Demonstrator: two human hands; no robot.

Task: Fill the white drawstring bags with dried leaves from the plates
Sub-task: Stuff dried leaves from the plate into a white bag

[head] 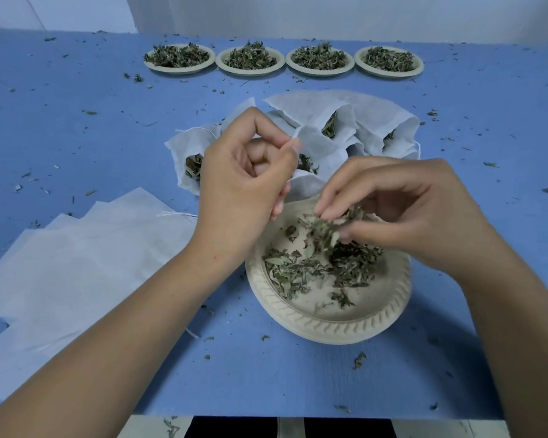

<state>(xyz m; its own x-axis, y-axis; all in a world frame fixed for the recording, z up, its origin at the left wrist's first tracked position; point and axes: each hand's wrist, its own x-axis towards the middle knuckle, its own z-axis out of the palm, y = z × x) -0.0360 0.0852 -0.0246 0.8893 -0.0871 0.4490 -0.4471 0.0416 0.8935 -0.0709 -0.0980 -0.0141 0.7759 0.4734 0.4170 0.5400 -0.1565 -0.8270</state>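
Note:
A cream plate near me holds a thin layer of dried leaves. My right hand hovers over its far side, fingers pinched on a clump of leaves. My left hand holds the rim of a white drawstring bag open just beyond the plate; leaves show inside it. Behind it lie other white bags with leaves in their mouths, and one more bag sits to the left.
Flat white bags are stacked at the left on the blue table. A row of several leaf-filled plates stands at the far edge. Leaf crumbs are scattered all over. The table's front edge runs along the bottom.

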